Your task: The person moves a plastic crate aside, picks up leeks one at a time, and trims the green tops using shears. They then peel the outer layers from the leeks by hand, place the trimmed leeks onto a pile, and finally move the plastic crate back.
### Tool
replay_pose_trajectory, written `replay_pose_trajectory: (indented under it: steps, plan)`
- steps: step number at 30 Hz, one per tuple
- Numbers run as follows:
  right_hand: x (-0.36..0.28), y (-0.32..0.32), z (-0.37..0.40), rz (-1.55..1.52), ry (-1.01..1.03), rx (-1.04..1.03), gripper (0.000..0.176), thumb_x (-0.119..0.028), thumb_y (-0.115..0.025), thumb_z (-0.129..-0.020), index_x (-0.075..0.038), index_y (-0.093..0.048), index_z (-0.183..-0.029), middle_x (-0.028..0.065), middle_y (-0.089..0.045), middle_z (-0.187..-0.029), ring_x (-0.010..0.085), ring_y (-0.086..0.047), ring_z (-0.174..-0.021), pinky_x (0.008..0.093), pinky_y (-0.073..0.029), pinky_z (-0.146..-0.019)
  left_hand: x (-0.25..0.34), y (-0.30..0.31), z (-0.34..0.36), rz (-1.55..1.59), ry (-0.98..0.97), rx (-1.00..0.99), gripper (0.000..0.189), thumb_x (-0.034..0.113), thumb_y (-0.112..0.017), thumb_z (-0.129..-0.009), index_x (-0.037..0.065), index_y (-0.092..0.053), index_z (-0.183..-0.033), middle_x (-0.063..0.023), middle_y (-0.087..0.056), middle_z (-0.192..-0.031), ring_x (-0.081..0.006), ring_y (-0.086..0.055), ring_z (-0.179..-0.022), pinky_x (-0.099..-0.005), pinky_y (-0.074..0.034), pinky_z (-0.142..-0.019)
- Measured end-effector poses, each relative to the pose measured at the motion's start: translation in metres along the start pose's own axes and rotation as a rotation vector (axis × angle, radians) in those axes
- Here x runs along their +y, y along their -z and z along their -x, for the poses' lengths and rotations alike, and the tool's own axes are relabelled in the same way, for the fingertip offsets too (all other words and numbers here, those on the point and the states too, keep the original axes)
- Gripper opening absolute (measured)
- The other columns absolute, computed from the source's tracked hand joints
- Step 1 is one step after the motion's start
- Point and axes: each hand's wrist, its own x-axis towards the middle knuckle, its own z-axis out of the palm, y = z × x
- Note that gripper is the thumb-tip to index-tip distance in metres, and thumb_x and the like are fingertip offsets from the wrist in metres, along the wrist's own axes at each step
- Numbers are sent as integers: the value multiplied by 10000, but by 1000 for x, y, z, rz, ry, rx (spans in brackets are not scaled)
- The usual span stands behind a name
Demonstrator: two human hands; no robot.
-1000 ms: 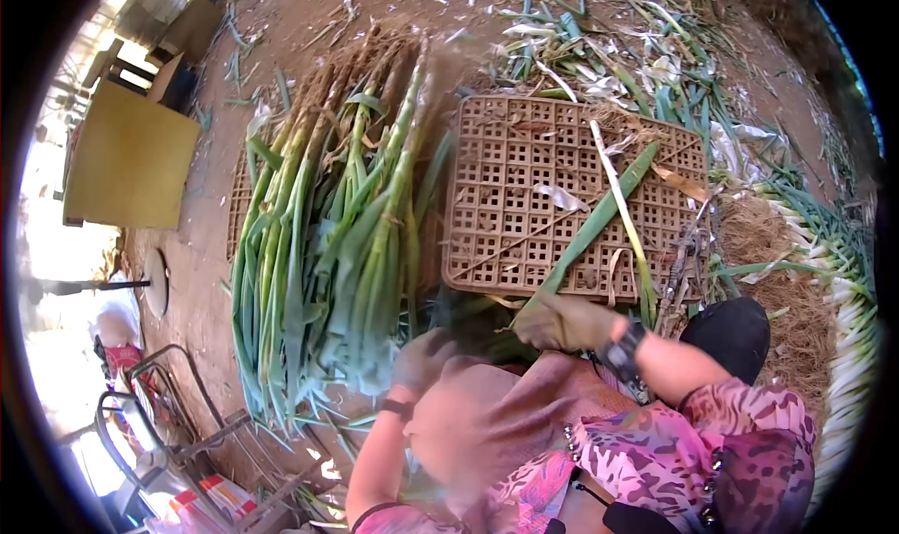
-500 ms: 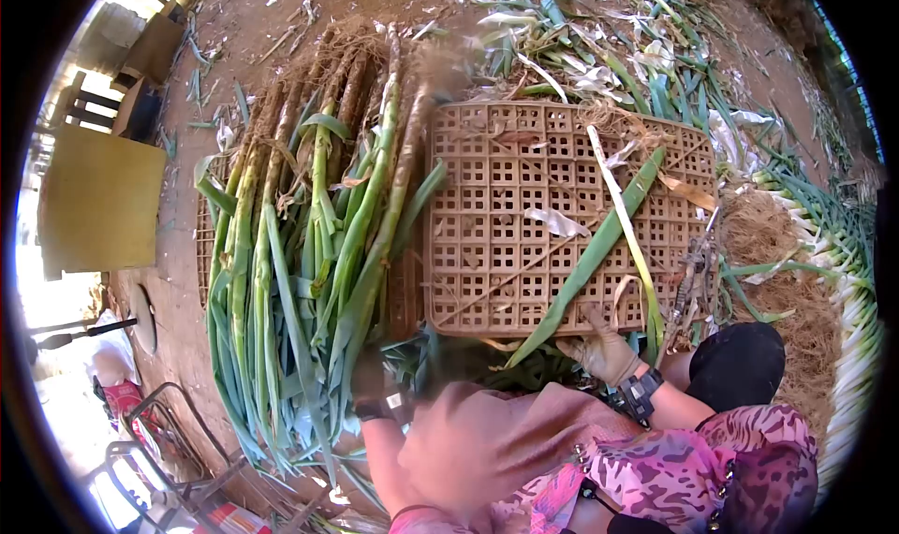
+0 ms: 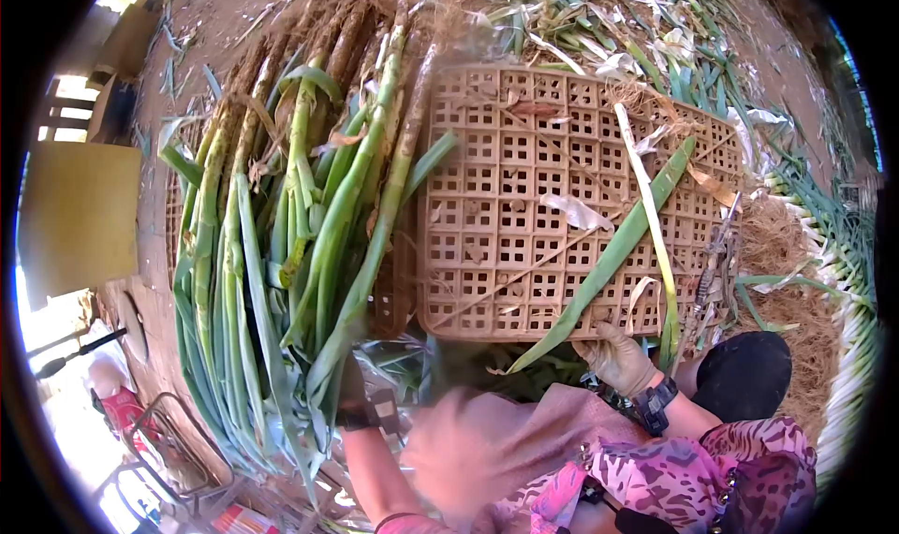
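Observation:
A brown plastic crate [image 3: 468, 281] with a square-holed surface lies upside down in front of me. My right hand [image 3: 618, 361], in a pale dirty glove, grips its near edge with the fingers partly out of sight. On the crate rest a long green leaf [image 3: 613, 253], a thin pale stalk [image 3: 646, 188] and dry scraps. To the left lies a thick bundle of leeks [image 3: 290, 216], roots pointing away from me. My left hand [image 3: 351, 389] is at the leafy end of the bundle, dark and smeared, its fingers hidden by leaves.
Leaf trimmings [image 3: 646, 47] litter the ground behind the crate. A row of trimmed leeks [image 3: 847, 347] runs along the right, beside a heap of cut roots [image 3: 796, 365]. A metal-framed chair [image 3: 173, 440] stands at lower left, below a yellowish board [image 3: 84, 216].
The leek bundle and my left hand appear farther left and a little nearer. The crate looks slightly larger and turned, with my right hand still at its near edge.

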Motion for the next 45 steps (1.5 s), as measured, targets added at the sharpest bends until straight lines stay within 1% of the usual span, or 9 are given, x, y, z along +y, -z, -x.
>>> replay_pose_trajectory:
  steps: [9, 12, 17, 19, 22, 29, 34, 40, 45]
  plan:
    - [1, 11, -4, 199, 21, 3, 300, -177, -617, -979, -102, -587, -1268, 56, -669, -1218, 227, -634, -1152, 400, -515, -1038, -74, -19, -42, -197, -184, 99, 449, 208, -545, -989, 7, -519, -1389, -281, -531, -1386, -415, -471, -1327, -463, -340, -1143]
    - [1, 11, 1, 206, 14, -5, 449, -249, -661, -954, -115, -532, -1363, 41, -615, -1324, 218, -584, -1219, 415, -482, -1051, -37, -2, -32, -387, -36, -216, 432, 215, -529, -1002, -13, -528, -1369, -301, -528, -1374, -420, -481, -1311, -472, -349, -1127]
    - [-3, 6, 8, 34, 86, -49, 508, -401, -709, -901, -211, -551, -1345, 16, -634, -1301, 236, -556, -1266, 526, -395, -1104, 4, -25, 3, -1165, -879, -184, 679, 487, -558, -965, 66, -427, -1482, -227, -528, -1412, -333, -465, -1346, -481, -333, -1127]
    - [-8, 16, 12, -14, 140, -23, 611, -416, -727, -886, -209, -487, -1409, 21, -588, -1370, 229, -521, -1301, 511, -396, -1106, 30, -33, 24, -695, -728, -613, 858, 619, -575, -896, 106, -331, -1540, -186, -467, -1475, -317, -439, -1373, -500, -320, -1142]
    - [-12, 22, 13, -14, 152, -5, 530, -337, -715, -913, -167, -527, -1379, 38, -600, -1363, 242, -544, -1272, 459, -438, -1089, 68, -34, 28, 746, 99, -1186, 1075, 768, -578, -795, 129, -214, -1578, -151, -358, -1563, -340, -413, -1388, -531, -315, -1162]
    - [-14, 46, 12, 187, 202, -24, 537, -316, -649, -965, -148, -452, -1435, 59, -578, -1371, 230, -542, -1277, 458, -425, -1088, 119, -55, 5, 1177, 727, -1210, 796, 597, -578, -928, 52, -392, -1477, -163, -511, -1440, -351, -521, -1286, -545, -408, -1113]
    - [-21, 35, 9, 221, 314, 46, 546, -221, -691, -937, -88, -457, -1412, 66, -573, -1334, 215, -561, -1236, 413, -478, -1048, 141, -65, 18, 1441, 758, -888, 608, 315, -613, -943, 42, -430, -1454, -142, -546, -1417, -318, -538, -1283, -505, -433, -1093]
    - [-66, 20, -16, 241, 344, 117, 392, -219, -659, -930, -63, -555, -1274, 49, -626, -1200, 207, -599, -1157, 407, -473, -1030, 169, -85, 2, 1523, 719, -801, 625, 259, -643, -899, 61, -434, -1453, -134, -546, -1410, -324, -546, -1269, -525, -434, -1089]
    - [-130, 3, -72, 184, 377, 6, 304, -177, -586, -985, -53, -582, -1262, 44, -645, -1090, 185, -612, -1077, 390, -504, -984, 220, -111, -57, 1245, 337, -702, 541, 310, -602, -924, 35, -501, -1379, -154, -554, -1369, -334, -559, -1238, -502, -500, -1026]
